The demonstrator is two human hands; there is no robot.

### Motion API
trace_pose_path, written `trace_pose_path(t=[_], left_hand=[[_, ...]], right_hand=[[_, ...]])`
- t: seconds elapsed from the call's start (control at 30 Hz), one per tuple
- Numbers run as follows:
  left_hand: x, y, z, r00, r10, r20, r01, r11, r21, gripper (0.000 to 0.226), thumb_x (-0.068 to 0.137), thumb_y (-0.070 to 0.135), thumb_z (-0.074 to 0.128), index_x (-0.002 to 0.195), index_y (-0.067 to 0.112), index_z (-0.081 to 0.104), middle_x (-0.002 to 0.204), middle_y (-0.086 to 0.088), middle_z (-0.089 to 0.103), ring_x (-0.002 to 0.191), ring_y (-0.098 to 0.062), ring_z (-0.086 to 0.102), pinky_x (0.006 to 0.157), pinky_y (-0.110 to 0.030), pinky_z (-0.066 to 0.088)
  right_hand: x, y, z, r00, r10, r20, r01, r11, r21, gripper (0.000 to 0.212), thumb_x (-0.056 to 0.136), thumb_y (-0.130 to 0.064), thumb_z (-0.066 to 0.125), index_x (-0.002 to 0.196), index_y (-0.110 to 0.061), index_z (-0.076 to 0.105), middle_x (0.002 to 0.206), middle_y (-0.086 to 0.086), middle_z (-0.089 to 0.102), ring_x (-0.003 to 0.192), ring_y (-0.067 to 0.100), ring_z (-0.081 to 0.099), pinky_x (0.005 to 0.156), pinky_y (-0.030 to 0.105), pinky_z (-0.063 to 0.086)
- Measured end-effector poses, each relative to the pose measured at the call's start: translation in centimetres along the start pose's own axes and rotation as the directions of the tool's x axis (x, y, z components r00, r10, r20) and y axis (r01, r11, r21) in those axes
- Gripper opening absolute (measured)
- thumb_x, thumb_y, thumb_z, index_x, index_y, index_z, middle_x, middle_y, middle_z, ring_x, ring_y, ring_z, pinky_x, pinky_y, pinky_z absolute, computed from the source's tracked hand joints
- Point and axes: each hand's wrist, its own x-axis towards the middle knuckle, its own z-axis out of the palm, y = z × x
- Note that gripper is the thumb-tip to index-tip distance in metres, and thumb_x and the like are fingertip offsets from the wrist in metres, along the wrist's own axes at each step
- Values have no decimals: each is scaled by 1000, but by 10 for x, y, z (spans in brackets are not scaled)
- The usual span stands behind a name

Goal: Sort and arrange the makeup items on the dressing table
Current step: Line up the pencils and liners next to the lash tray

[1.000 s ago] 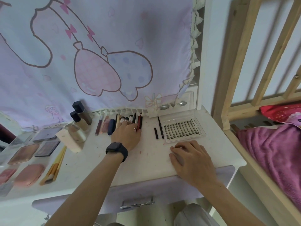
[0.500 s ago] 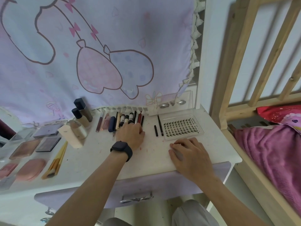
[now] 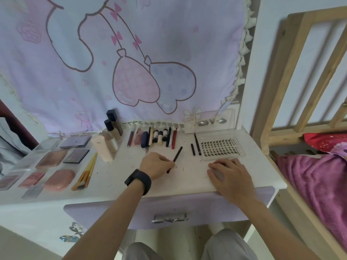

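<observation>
**Left hand** [image 3: 156, 166]: fingers curled, pinching a thin black liner pencil [image 3: 176, 158] near its lower end. The pencil slants up to the right over the middle of the dressing table [image 3: 122, 177].

**Handling (judged):** light, stiff and smooth-barrelled, so apt to roll when laid down. The tip is probably fragile. Best held mid-barrel between thumb and fingertips.

**Right hand** [image 3: 230, 178]: palm down, fingers relaxed, resting on the tabletop just in front of the false-lash tray [image 3: 219, 147]. It holds nothing that can be seen.

**Beyond the hands:**
- Two loose black pencils [image 3: 197, 145] lie beside the tray.
- A row of lip and liner sticks [image 3: 155, 136] runs along the back edge.
- Foundation bottles [image 3: 112, 124], palettes [image 3: 56, 156] and brushes [image 3: 87, 169] sit to the left.
</observation>
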Motion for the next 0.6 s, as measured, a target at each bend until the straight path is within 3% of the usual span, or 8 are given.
trace_pose_path(t=[0.07, 0.17, 0.2, 0.27, 0.37, 0.5, 0.6], left_hand=[[-15, -9, -3, 998, 3, 55, 11, 969, -245, 7, 90, 29, 69, 88, 27, 76, 76, 10, 72, 67, -4, 59, 55, -15, 47], [-36, -22, -7, 992, 112, 54, -84, 922, -379, 14, 91, 23, 68, 87, 33, 76, 68, 14, 71, 60, 1, 58, 57, -13, 49], [-41, -26, -9, 987, 150, 54, -118, 913, -390, 15, 92, 22, 67, 88, 34, 76, 68, 15, 70, 60, 2, 59, 58, -13, 50], [-49, -31, -13, 974, 214, 71, -171, 908, -381, 16, 92, 21, 67, 92, 33, 77, 73, 16, 72, 64, 1, 63, 61, -13, 51], [-57, -35, -23, 955, 275, 112, -229, 923, -310, 18, 95, 22, 65, 92, 37, 76, 83, 17, 73, 74, -1, 68, 63, -13, 52], [-61, -46, -36, 953, 297, 66, -269, 923, -274, 12, 99, 28, 59, 99, 32, 71, 91, 11, 71, 76, -2, 69, 62, -14, 52], [-63, -56, -39, 956, 292, -21, -286, 914, -288, 14, 99, 28, 59, 104, 24, 71, 86, 8, 74, 70, -3, 68, 61, -17, 50]], right_hand=[[2, -7, -5, 995, 60, 85, -62, 998, 20, 22, 90, -38, 69, 106, -26, 77, 109, -11, 69, 101, 19, 55, 85, 35, 46], [-2, -27, -15, 958, 182, 222, -237, 938, 254, 20, 93, -47, 61, 109, -40, 71, 112, -24, 66, 110, 10, 55, 96, 31, 43], [-3, -38, -19, 942, 218, 255, -307, 866, 394, 16, 93, -50, 62, 106, -46, 68, 108, -28, 66, 106, 3, 58, 93, 27, 45], [1, -61, -24, 897, 270, 350, -438, 638, 633, 20, 90, -57, 63, 108, -48, 63, 97, -20, 73, 88, -2, 65, 78, 20, 48], [10, -86, -28, 829, 281, 483, -555, 316, 769, 24, 92, -48, 65, 111, -33, 65, 88, -1, 77, 56, 10, 59, 55, 22, 48], [10, -100, -26, 848, 279, 451, -526, 332, 783, 14, 98, -23, 65, 95, -13, 74, 77, 6, 75, 51, 9, 51, 50, 18, 46], [6, -104, -26, 849, 210, 485, -528, 337, 779, 12, 98, -19, 65, 96, -15, 76, 81, 6, 77, 56, 9, 57, 56, 18, 51]])
